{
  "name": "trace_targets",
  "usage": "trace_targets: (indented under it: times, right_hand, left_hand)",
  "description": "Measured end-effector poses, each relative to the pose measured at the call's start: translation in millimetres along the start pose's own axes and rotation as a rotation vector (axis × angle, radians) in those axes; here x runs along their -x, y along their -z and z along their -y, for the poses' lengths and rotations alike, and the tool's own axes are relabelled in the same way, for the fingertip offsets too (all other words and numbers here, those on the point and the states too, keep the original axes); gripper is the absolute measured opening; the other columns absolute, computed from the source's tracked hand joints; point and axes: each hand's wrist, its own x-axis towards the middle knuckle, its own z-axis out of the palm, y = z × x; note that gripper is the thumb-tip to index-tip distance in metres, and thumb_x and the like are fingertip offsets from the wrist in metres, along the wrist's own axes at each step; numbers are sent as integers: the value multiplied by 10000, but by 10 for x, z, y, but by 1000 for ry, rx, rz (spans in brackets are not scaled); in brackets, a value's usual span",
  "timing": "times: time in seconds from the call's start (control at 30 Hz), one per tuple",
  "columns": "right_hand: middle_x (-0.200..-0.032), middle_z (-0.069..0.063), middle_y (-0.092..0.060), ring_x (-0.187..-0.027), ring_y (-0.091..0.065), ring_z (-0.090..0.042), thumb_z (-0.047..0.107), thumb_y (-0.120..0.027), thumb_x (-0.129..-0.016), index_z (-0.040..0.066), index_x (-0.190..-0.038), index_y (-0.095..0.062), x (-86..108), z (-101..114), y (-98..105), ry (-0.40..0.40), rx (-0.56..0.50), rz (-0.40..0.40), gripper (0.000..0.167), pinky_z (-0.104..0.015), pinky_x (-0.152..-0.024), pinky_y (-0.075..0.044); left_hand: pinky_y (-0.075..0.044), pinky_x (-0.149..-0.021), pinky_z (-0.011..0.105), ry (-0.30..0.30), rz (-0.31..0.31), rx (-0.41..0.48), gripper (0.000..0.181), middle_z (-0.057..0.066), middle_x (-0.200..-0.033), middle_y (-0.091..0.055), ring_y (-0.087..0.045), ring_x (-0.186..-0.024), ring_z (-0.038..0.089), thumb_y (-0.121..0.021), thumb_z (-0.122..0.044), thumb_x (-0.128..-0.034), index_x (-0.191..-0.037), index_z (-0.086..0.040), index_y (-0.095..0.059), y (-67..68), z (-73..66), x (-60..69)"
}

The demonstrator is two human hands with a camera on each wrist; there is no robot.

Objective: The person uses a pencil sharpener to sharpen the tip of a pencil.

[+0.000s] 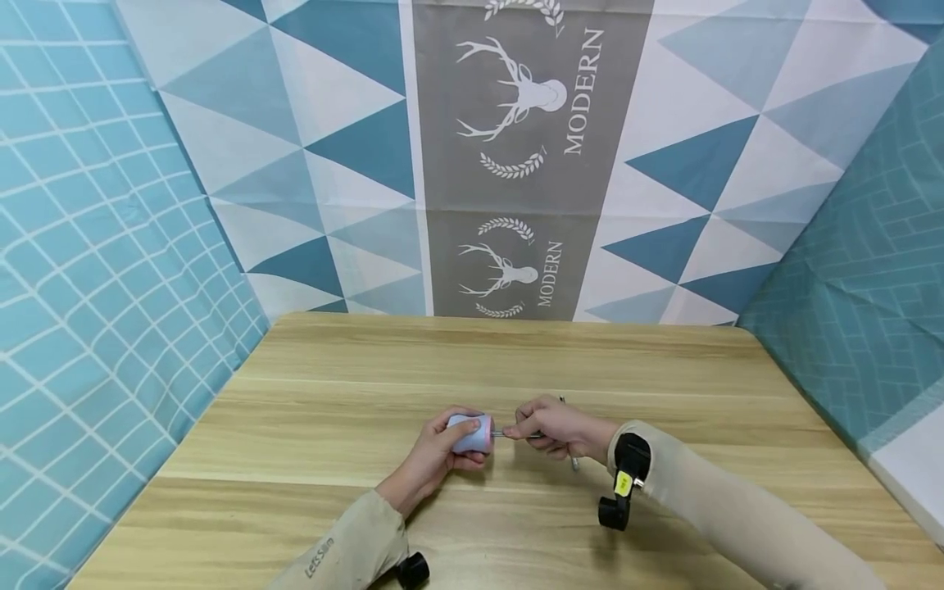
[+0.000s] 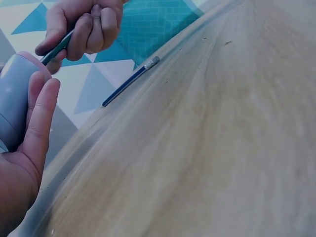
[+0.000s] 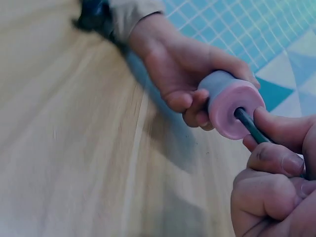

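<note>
My left hand (image 1: 431, 455) grips a light blue cylindrical pencil sharpener (image 1: 465, 434) with a pink end, held above the table. Its pink face (image 3: 227, 116) has a round hole, turned toward my right hand (image 1: 556, 426). Between thumb and curled fingers, that hand pinches a dark pencil (image 3: 252, 127), whose front end sits inside the hole. How deep it goes is hidden. Beneath the right hand, a second pencil (image 2: 126, 85) lies on the table with a metal band at one end; in the head view the hand partly covers it.
The wooden table (image 1: 332, 393) spreads under both hands. A patterned cloth (image 1: 354, 147) hangs behind its far edge, with a blue grid-patterned cloth (image 1: 88, 246) at the left and a teal one (image 1: 833, 270) at the right. Black wrist cameras (image 1: 623, 483) sit on the sleeves.
</note>
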Motion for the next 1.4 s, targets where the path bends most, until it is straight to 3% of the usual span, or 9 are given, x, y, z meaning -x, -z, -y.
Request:
trace_targets:
  times: [0.17,0.3,0.4,0.63,0.77,0.9,1.03,1.17,1.4]
  right_hand:
    - [-498,75,-248,-405,-163,-47,161,-559,-1001,142,-730,-468,-17,-44,56,-137,-88,75,287,-181,-365,-127]
    - [-494,57,-270,-415,-167,-74,193,-617,-982,110,-735,-444,9,-46,47,15,68,37,312,-207,-377,-141]
    - [-513,68,-348,-434,-239,-58,200,-647,-975,87,-786,-538,56,-27,24,253,365,-6,246,-209,-391,-207]
    - [-762,66,-639,-594,-541,8,107,-737,-891,94,-962,-624,148,-52,41,960,1375,-241,134,-167,-499,-476]
    - [-775,37,-609,-585,-567,-79,109,-547,-993,89,-959,-586,120,-105,58,1182,1772,-389,56,-195,-481,-485]
    - [-766,28,-563,-532,-492,-96,68,-249,-1086,105,-932,-567,68,-137,46,1315,1971,-496,355,-200,-442,-439]
    - [-739,36,-585,-497,-484,-66,124,-228,-1110,110,-898,-587,-4,-148,6,1401,1929,-504,418,-175,-422,-410]
    - [-611,69,-512,-442,-380,-2,155,-436,-1075,112,-819,-536,-46,-163,-48,1326,1656,-400,278,-112,-397,-281]
    - [-557,125,-313,-482,-261,22,113,-699,-931,136,-686,-425,6,-114,-120,670,841,-177,368,-140,-444,-225]
  left_hand:
    - [-628,-629,328,-8,31,-36,364,164,-941,-604,-689,-624,170,-615,-117,-963,-1259,84,-552,-4,0,-6]
    - [-626,-625,316,13,11,-19,317,161,-926,-609,-685,-619,155,-615,-132,-960,-1228,35,-590,3,-9,-22]
    - [-626,-632,317,31,7,0,274,162,-938,-611,-682,-619,150,-608,-148,-965,-1207,-21,-612,10,-18,-20]
    - [-626,-628,315,34,-13,36,236,155,-917,-612,-671,-603,137,-591,-165,-971,-1187,-74,-624,13,-11,-8]
    - [-626,-633,313,33,-10,39,224,149,-916,-617,-672,-605,134,-580,-164,-978,-1183,-83,-619,15,-13,-10]
    - [-625,-633,307,33,-2,36,232,149,-919,-615,-671,-606,131,-576,-173,-980,-1188,-77,-612,11,-12,-14]
    - [-624,-630,306,41,-10,31,246,157,-915,-612,-668,-600,128,-576,-179,-980,-1195,-62,-605,17,-14,-9]
    - [-624,-626,305,52,-30,29,230,171,-928,-598,-665,-596,128,-581,-175,-979,-1174,-56,-612,19,-12,-7]
    - [-624,-623,309,55,-38,26,207,175,-937,-604,-670,-596,138,-623,-155,-953,-1136,-60,-639,4,-7,-18]
